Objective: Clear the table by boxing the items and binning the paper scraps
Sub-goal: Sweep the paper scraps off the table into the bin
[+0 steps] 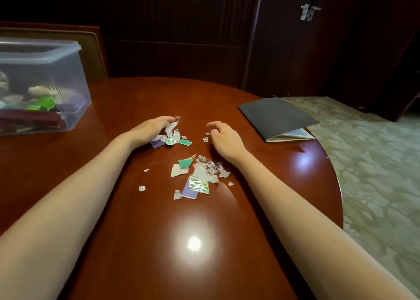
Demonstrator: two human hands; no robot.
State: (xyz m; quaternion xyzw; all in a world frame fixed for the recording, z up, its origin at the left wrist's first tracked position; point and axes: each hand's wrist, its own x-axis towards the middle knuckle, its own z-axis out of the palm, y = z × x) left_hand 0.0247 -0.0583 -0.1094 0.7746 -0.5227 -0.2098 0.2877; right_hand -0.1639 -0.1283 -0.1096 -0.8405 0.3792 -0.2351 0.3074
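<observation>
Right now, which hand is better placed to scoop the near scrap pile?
Right. The right hand looks empty and its wrist lies beside the near scrap pile; the left hand grips the far scraps.

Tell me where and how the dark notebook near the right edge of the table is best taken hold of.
Pinch the dark notebook at its near right corner, coming from the right edge of the table with the right hand. It lies flat and thin, but there the cover lifts off the pages, so probably fingers can slide under.
</observation>
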